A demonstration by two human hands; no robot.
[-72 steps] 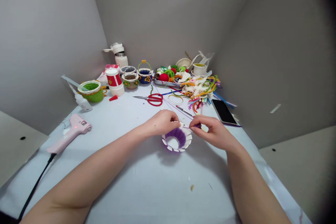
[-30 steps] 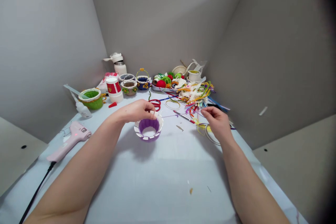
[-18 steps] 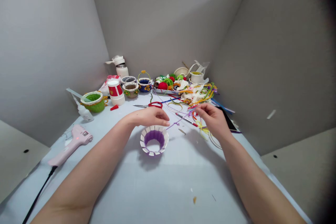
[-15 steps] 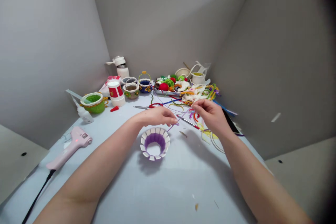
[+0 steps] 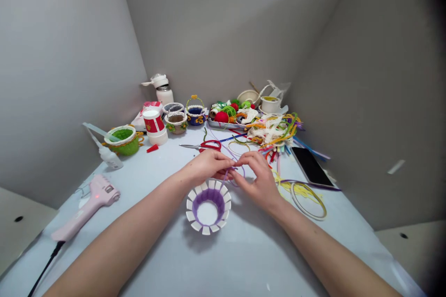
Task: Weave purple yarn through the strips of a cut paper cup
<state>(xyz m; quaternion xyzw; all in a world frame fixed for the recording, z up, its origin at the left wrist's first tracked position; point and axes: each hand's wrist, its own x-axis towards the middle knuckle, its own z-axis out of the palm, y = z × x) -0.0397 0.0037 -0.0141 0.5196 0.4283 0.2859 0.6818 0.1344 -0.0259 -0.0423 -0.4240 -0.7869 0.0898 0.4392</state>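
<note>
A white slatted cup (image 5: 208,207) with purple yarn woven round its inside stands on the table in front of me. From its far rim a strand of purple yarn (image 5: 226,177) runs up to my fingers. My left hand (image 5: 213,165) pinches this yarn just beyond the cup. Close against it, my right hand (image 5: 256,175) has its thumb and forefinger closed on the same yarn, fingertips nearly touching those of the left. More purple yarn loops behind the hands, past the red-handled scissors (image 5: 210,145).
A pink glue gun (image 5: 87,206) lies at the left, near a glue bottle (image 5: 110,158) and a green basket (image 5: 123,140). Small baskets and a tray of yarn (image 5: 226,125) stand at the back. A phone (image 5: 311,166) and hoops (image 5: 308,200) are at the right.
My right hand has come down and left to meet my left hand above the cup's far rim. The stretched purple yarn has slackened into loops. The view has shifted slightly.
</note>
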